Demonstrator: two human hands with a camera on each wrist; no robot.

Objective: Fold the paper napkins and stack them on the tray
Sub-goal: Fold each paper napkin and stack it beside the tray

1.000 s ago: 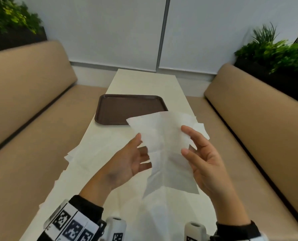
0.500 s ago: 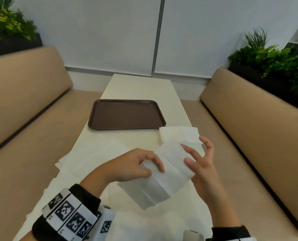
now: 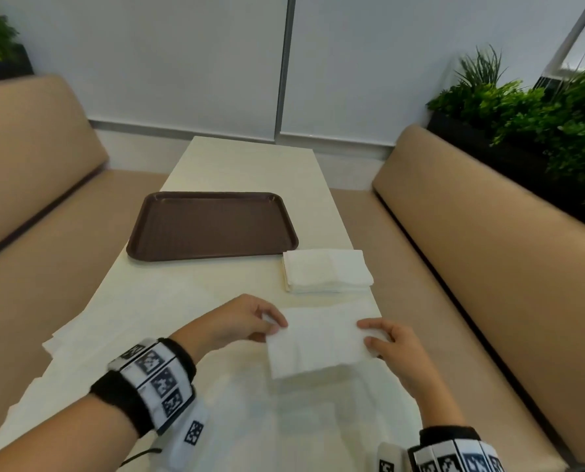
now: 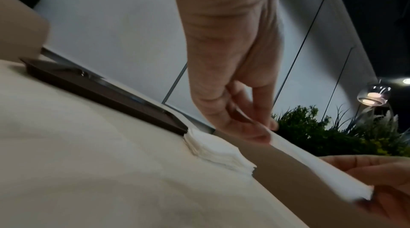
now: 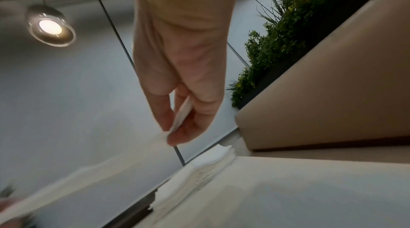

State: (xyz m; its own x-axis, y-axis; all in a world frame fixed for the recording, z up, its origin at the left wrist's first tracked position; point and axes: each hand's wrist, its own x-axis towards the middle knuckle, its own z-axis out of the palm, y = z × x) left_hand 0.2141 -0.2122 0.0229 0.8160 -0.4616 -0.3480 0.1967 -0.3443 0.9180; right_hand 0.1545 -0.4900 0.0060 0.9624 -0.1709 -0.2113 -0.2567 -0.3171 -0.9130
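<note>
You hold the folded napkin [image 3: 318, 342] between both hands, just above the table [image 3: 250, 165]. Your left hand [image 3: 240, 320] pinches its left edge, thumb under and fingertips on top, as the left wrist view shows; your right hand [image 3: 391, 349] pinches its right edge the same way, thumb and forefinger closed on the paper. So both hands are clamped on the one napkin, and its long axis runs straight from one hand to the other, across your body.

What the coming move turns on is direction. The stack of folded napkins [image 3: 327, 271] lies on the table directly beyond your right hand, near it, with its long side parallel to the napkin you hold. The tray [image 3: 212, 224] lies farther out, beyond your left hand and a little to its left, and nothing lies on it. The stack just touches the tray's near right corner, or sits right beside it; I cannot tell which.

My judgement: if this napkin needs one more fold, bring your hands together. If it goes to the stack, your right hand is nearer and a short push forward lands it squarely. More unfolded sheets [image 3: 90, 328] lie spread under and to the left of your left wrist.
</note>
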